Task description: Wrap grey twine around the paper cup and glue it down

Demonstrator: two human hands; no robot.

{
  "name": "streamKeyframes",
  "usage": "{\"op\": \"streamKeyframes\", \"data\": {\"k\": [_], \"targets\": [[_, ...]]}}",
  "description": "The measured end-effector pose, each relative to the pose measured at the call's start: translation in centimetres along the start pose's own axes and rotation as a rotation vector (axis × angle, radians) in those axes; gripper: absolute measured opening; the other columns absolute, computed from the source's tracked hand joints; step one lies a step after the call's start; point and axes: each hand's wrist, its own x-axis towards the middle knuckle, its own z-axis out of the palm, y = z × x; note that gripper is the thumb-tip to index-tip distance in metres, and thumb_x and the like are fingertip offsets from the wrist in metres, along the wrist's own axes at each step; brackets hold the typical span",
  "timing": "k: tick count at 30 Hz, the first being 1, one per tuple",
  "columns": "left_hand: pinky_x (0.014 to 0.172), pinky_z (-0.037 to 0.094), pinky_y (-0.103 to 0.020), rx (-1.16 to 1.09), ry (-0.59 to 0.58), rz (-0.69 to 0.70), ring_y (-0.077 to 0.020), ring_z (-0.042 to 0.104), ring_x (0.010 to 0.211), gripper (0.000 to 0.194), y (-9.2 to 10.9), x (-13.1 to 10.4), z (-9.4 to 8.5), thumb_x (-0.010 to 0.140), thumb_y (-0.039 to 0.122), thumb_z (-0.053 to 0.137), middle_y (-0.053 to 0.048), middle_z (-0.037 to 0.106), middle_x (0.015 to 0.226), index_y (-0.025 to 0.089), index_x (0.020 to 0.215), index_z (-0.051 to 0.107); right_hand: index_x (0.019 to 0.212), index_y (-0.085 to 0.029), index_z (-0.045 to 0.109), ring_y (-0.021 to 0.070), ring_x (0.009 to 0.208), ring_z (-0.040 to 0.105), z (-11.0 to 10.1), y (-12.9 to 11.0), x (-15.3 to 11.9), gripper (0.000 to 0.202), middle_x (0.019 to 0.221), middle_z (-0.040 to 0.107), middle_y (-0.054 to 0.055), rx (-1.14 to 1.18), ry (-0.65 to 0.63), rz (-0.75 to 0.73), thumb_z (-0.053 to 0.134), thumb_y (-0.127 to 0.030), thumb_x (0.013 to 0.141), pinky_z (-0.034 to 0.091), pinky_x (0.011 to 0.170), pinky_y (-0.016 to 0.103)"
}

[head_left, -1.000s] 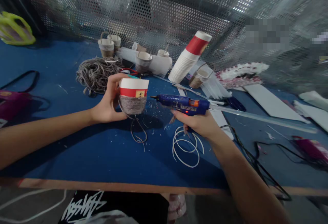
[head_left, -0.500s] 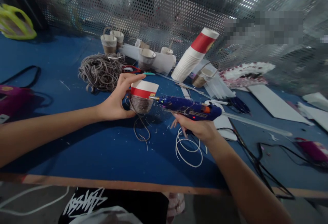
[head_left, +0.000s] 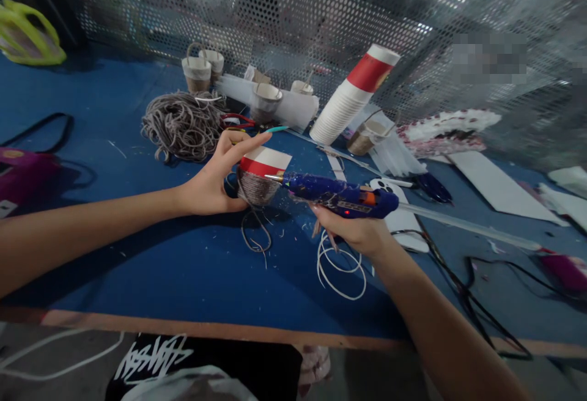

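Closely Together: Blue Glue Gun with an Orange Part (head_left: 339, 194) at a White-and-Red Paper Cup Wound with Grey String (head_left: 259, 188)

The cup is in the left hand (head_left: 213, 184), over the middle of the blue desk (head_left: 183, 291). The left fingers curve round its side, the thumb low and the index finger stretched along near the white rim; whether the base touches the desk cannot be told. The string covers the lower part, beneath the red band, and a loose loop of grey string (head_left: 244, 239) hangs below.

The right hand (head_left: 355, 230) holds the glue gun, its fingers closed under the body. A red light glows on the side, and a long clear glue stick (head_left: 477, 230) extends from the back. The metal nozzle (head_left: 274, 178) points left and overlaps the cup near the top of the winding; contact cannot be told.

Behind the left hand lies a tangled heap of grey cord (head_left: 183, 126), near a red-handled tool (head_left: 238, 120). Farther back stand small pale cups with handles (head_left: 197, 71), close to a perforated metal panel (head_left: 275, 16). A tall stack of white paper cups with a red-banded top cup (head_left: 337, 110) tilts to the right. Coiled thin white cord (head_left: 351, 297) lies just below the right hand, and a white flat case with dark spots (head_left: 408, 233) lies partly behind the right wrist.
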Motion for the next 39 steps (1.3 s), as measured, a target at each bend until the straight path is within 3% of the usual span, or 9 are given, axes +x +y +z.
{"op": "streamKeyframes", "data": {"k": [9,15,26,39], "targets": [[0.114,0.037,-0.056,-0.008,-0.001,-0.031,-0.032,0.042,0.128,0.095,0.0,-0.03,-0.05,0.066,0.028,0.079,-0.009,0.041,0.132,0.034,0.149,0.032,0.045,-0.022,0.055,0.0092,0.032,0.045,0.14,-0.4,-0.06,0.031,0.034,0.048,-0.005,0.031,0.017,0.03,0.063,-0.025,0.075,0.042,0.037,0.023],[0.115,0.037,-0.055,-0.007,0.001,-0.033,-0.0313,0.042,0.128,0.095,0.04,-0.04,-0.07,0.066,0.025,0.079,-0.009,0.04,0.132,0.034,0.149,0.032,0.042,-0.022,0.051,0.0086,0.032,0.045,0.1,-0.37,-0.09,0.035,0.034,0.048,-0.005,0.024,0.024,0.009,0.062,-0.025,0.075,0.043,0.038,0.023],[0.113,0.04,-0.053,-0.021,-0.005,-0.03,-0.0311,0.042,0.126,0.099,-0.08,0.0,-0.11,0.063,0.023,0.079,-0.009,0.041,0.13,0.036,0.149,0.032,0.044,-0.024,0.053,0.0099,0.027,0.045,0.1,-0.06,-0.15,0.035,0.034,0.05,-0.004,0.047,0.006,0.119,0.066,-0.03,0.076,0.039,0.029,0.024],[0.114,0.039,-0.054,-0.052,0.022,-0.04,-0.0314,0.042,0.128,0.097,-0.11,-0.03,0.04,0.062,0.022,0.08,-0.009,0.041,0.131,0.034,0.147,0.035,0.045,-0.023,0.049,0.0095,0.03,0.043,0.01,-0.45,-0.18,0.033,0.034,0.047,-0.005,0.027,0.036,0.105,0.066,-0.03,0.072,0.037,0.031,0.024]]}}
